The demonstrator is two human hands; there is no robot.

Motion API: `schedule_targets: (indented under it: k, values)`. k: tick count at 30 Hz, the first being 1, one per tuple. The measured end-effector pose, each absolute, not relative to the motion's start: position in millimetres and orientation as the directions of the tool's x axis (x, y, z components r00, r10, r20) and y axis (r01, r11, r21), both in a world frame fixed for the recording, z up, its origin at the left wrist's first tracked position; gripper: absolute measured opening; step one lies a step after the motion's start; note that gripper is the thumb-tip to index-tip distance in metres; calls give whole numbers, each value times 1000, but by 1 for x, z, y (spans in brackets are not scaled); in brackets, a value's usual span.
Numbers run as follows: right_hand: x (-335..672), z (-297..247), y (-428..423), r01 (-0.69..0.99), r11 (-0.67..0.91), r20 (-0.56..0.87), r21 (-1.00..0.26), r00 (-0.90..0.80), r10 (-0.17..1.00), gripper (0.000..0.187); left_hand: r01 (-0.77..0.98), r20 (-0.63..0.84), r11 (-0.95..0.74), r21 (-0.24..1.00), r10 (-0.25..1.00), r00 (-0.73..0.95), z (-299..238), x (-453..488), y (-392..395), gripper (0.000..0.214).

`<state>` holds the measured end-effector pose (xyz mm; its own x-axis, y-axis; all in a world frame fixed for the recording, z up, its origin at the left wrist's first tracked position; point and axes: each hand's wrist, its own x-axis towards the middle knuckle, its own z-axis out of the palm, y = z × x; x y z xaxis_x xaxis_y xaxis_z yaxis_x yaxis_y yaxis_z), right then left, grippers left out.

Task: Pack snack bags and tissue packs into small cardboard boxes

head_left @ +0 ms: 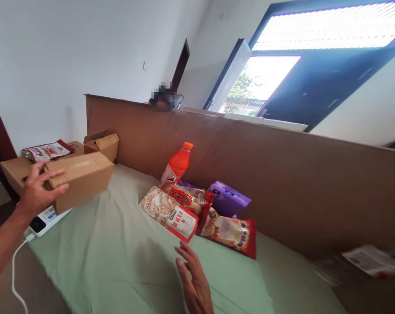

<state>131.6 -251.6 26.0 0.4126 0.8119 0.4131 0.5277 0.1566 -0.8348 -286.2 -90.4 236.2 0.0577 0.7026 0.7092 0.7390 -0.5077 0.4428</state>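
At the left of the frame, I saw the person's left hand (40,192) with thumb and fingers pinching the left end of 1 brown carton (83,181), its top face turned up. I could not tell whether the carton's base touched the 1 white device (47,221) just below it, from which 1 white cable (13,272) ran down to the lower left corner.

I counted 2 more cardboard boxes behind: 1 open box (106,147) with raised flaps, and 1 wide box (13,171) bearing 1 red-and-white pouch (49,151).

At the bottom centre, the right hand (194,277) was half spread, thumb apart from the fingers, near the lower edge of 1 "SQUIRRELS" pouch (169,213).

In the middle of the frame I made out 3 snack packs in a cluster: that pouch, 1 red bag (188,198) behind it and 1 red-ended bag (228,231) to the right. Behind them were 1 orange bottle (179,163), tilted, and 1 purple pack (228,198).

Everything in that cluster sat on 1 pale green cloth (115,261), before 1 long cardboard panel (282,174). Beyond its top edge I saw 1 person (165,98), partly hidden.
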Motion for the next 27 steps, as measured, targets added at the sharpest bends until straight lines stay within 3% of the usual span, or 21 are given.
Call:
schedule_targets:
  k: [5,14,20,24,27]
  values:
    - [128,-11,-257,642,161,452,-750,319,833,41,808,679,-352,472,730,-78,228,-319,-38,48]
    - [126,-24,-258,841,150,547,-519,192,814,39,838,602,-303,453,797,-37,211,-313,11,54]
    - [111,9,-255,885,176,562,-432,112,819,27,898,690,-241,367,718,-89,205,-286,-27,90]
    - [96,44,-253,896,170,508,-410,70,859,22,858,736,-417,300,673,70,174,-221,-64,77]
    - [91,61,-252,925,86,416,-369,82,906,18,725,588,-642,250,695,413,137,-154,-80,60]
